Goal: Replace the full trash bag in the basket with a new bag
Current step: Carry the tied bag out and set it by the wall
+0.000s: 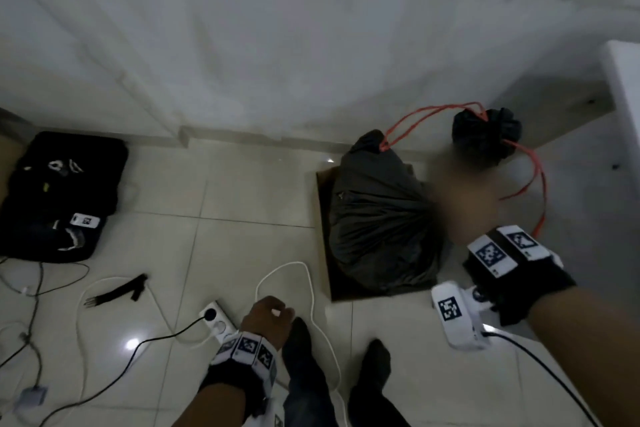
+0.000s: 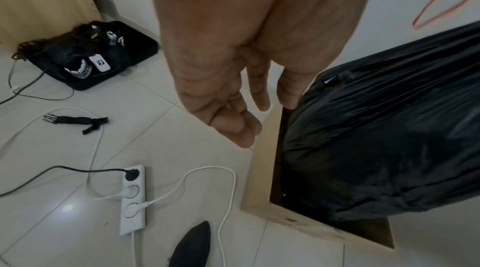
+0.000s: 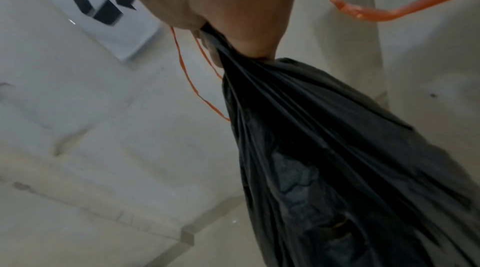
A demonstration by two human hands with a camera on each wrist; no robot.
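Overhead, right hand (image 3: pixel 233 14) grips the hanging trash bag (image 3: pixel 337 158), neck upward; left hand (image 2: pixel 228 86) hangs slack.

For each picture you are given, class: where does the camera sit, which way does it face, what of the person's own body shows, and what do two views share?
Head: worn high, facing down at the floor; shows both forearms, the left hand, the right hand and the feet.
Left wrist: looks along the loose, empty fingers toward the box and power strip.
Right wrist: looks along the grip on the bunched neck of the black trash bag.
Shared: the bag and its orange drawstring appear in all three.
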